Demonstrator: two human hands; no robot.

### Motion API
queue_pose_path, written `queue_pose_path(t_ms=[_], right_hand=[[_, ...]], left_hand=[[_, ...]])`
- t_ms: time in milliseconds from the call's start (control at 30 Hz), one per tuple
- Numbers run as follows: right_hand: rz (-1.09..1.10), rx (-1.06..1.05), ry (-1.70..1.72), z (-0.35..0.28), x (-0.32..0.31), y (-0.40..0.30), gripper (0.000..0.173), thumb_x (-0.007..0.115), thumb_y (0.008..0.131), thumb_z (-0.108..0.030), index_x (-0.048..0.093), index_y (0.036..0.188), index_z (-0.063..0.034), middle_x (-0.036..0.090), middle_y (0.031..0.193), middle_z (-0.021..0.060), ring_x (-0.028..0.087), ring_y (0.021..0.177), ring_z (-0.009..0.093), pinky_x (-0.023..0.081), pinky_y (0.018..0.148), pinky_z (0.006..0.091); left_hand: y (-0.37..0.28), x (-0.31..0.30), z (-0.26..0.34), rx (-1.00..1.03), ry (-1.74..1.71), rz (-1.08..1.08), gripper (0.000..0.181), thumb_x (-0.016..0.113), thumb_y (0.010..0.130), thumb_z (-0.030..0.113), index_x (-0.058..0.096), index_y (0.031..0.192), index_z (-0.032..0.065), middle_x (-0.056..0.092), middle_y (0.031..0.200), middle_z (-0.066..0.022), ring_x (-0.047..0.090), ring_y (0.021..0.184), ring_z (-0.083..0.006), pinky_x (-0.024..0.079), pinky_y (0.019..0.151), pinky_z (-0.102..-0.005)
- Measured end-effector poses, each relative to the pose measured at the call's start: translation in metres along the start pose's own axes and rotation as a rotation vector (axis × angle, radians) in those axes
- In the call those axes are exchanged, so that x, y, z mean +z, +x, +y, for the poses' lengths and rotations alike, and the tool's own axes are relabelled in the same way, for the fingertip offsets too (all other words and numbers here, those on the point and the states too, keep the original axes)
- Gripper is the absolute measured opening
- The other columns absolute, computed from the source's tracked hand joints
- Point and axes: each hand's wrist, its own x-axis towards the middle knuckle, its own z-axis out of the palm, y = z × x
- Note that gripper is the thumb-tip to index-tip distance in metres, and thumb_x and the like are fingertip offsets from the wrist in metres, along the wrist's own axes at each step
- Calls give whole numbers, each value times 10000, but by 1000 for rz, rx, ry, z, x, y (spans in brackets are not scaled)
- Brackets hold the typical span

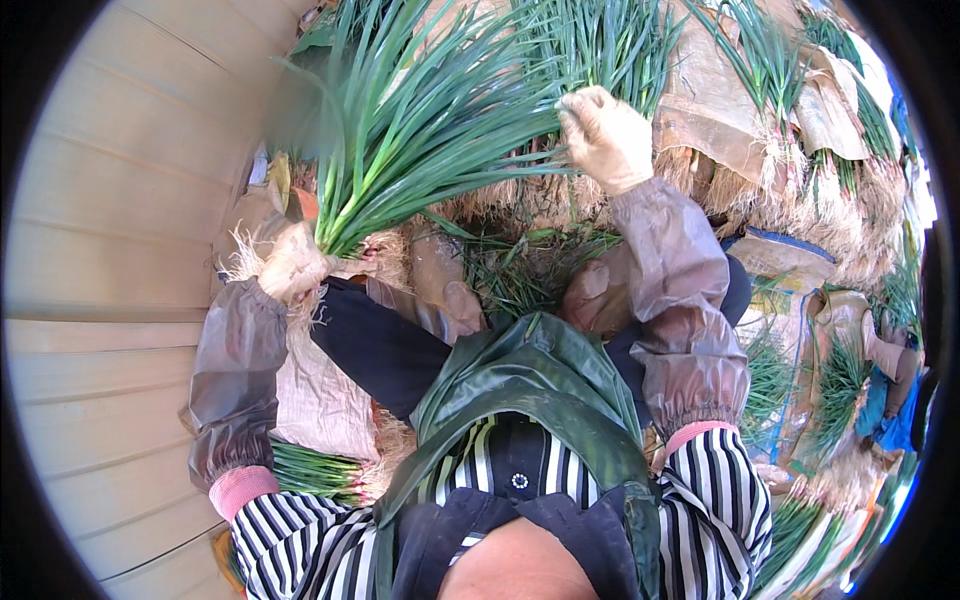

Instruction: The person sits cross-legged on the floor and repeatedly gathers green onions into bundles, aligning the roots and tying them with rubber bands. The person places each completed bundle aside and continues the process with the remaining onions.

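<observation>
A large bunch of green onions (420,142) spreads across the upper left, its long green leaves fanning up and to the right. My left hand (292,262), in a pale glove, grips the bunch near its root end, and whitish roots stick out beside the glove. My right hand (607,139), gloved too, has its fingers closed at the leaf tips on the right side of the bunch. It seems to pinch a few leaves, though the fingertips partly hide them. Loose green leaves (517,277) lie on the ground between my boots.
Rows of rooted onion bunches (825,217) line the top and right, some under brown sacking (705,97). A ribbed pale wall (120,247) stands close on the left. A woven sack (330,390) and more onions (315,469) lie by my left side. Another person's arm (889,352) shows far right.
</observation>
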Motion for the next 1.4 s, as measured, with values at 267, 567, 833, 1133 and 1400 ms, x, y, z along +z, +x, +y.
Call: queue_pose_path(t_ms=[267, 567, 833, 1133, 1400], right_hand=[[-98, 342, -58, -40, 35, -67, 68, 567, 769, -148, 545, 787, -87, 558, 704, 100, 578, 569, 289, 477, 501, 375], [-671, 761, -100, 14, 96, -133, 211, 520, 794, -235, 642, 837, -68, 633, 830, 177, 630, 773, 317, 506, 703, 401], [-1072, 730, -92, 112, 2, -155, 233, 583, 746, -306, 682, 781, -98, 647, 790, 146, 637, 740, 292, 515, 683, 356], [-412, 419, 565, 34, 5, 19, 253, 626, 809, -219, 643, 1037, -112, 630, 1023, 56, 589, 949, 162, 455, 834, 268], [-521, -101, 190, -46, 96, 21, 240, 513, 818, -150, 584, 1047, -129, 609, 935, 91, 613, 780, 268, 507, 677, 359]], left_hand=[[3, 15, -4, 181, 569, 387, 354, 542, 670, 52, 560, 1020, 8, 608, 764, -199, 607, 732, -346, 479, 658, -412], [-15, 26, -14, 64, 1046, 554, 326, 569, 673, 96, 547, 995, 57, 548, 817, -116, 565, 768, -270, 423, 733, -395], [-37, 34, -58, 124, 1055, 600, 536, 625, 638, 111, 472, 1152, 106, 505, 861, -72, 528, 833, -235, 402, 824, -388], [-69, 38, -78, 189, 1035, 554, 591, 635, 624, 153, 464, 1185, 79, 478, 893, -81, 496, 855, -256, 388, 837, -416], [-63, 33, -70, 260, 998, 533, 526, 590, 639, 126, 480, 1149, 63, 476, 879, -75, 489, 852, -258, 384, 814, -410]])
